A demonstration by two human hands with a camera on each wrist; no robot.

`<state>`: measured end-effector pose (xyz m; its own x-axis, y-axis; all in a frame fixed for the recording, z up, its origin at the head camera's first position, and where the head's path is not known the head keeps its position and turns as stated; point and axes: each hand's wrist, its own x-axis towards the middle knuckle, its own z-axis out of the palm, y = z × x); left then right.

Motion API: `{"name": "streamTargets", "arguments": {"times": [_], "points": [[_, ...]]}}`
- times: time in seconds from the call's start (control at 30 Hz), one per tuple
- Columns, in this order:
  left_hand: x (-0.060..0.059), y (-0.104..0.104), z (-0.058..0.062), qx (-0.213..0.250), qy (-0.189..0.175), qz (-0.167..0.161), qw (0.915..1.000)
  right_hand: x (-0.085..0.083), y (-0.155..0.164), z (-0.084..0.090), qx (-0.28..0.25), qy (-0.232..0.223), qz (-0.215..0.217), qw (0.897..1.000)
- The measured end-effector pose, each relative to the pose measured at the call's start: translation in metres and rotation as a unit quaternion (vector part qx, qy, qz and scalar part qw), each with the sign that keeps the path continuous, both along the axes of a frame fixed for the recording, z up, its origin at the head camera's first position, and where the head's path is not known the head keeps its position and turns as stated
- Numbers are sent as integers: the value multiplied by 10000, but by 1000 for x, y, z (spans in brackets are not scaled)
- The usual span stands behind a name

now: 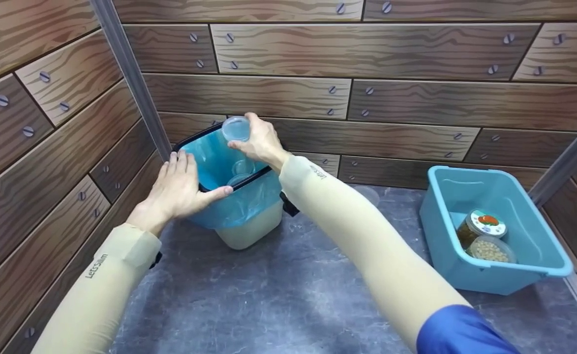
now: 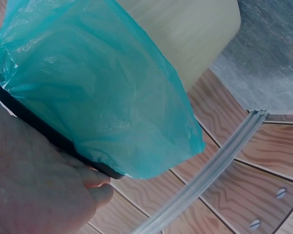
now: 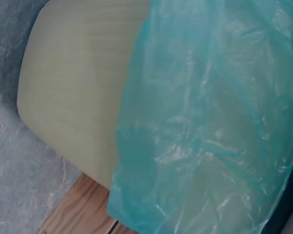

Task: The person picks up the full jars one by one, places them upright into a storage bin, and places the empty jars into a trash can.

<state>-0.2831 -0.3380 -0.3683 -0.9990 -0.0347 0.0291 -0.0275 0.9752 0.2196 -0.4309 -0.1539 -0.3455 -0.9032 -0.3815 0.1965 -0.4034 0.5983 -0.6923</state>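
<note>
In the head view, a cream trash bin (image 1: 250,231) lined with a blue plastic bag (image 1: 204,156) stands at the back left corner. My left hand (image 1: 180,189) rests on its black rim, fingers straight and thumb spread along the near side. In my right hand (image 1: 262,142) I grip a round clear plastic container (image 1: 235,129) above the bin's opening. Inside the bag lie clear round plastic pieces (image 1: 243,168). The left wrist view shows my left hand (image 2: 44,180) against the black rim, beside the overhanging bag (image 2: 107,97). In the right wrist view, the bag (image 3: 205,117) fills most of the picture.
A light-blue tub (image 1: 500,275) stands at the right, holding a lidded jar (image 1: 486,223) and a clear round container of pale beads or beans (image 1: 492,250). A clear round plastic item (image 1: 368,194) lies by the back wall, partly behind my right forearm. Wood-patterned walls enclose the grey floor.
</note>
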Motion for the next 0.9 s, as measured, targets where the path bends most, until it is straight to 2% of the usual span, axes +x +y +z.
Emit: {"name": "streamTargets", "arguments": {"times": [0.1,0.23,0.5,0.7,0.9], "points": [[0,1,0,-11,28,-7,10000,0,2,2,93,40,-31,9999],[0,0,0,-20,48,-29,10000,2,9,12,84,464,-6,9989],[1,-1,-1,-25,22,-70,10000,-4,47,22,-168,889,43,9959],[2,-1,0,27,-16,-81,10000,-17,86,17,-244,1054,-44,9941],[2,0,1,-1,-11,-122,9999,-28,127,4,-238,804,-289,9961]]}}
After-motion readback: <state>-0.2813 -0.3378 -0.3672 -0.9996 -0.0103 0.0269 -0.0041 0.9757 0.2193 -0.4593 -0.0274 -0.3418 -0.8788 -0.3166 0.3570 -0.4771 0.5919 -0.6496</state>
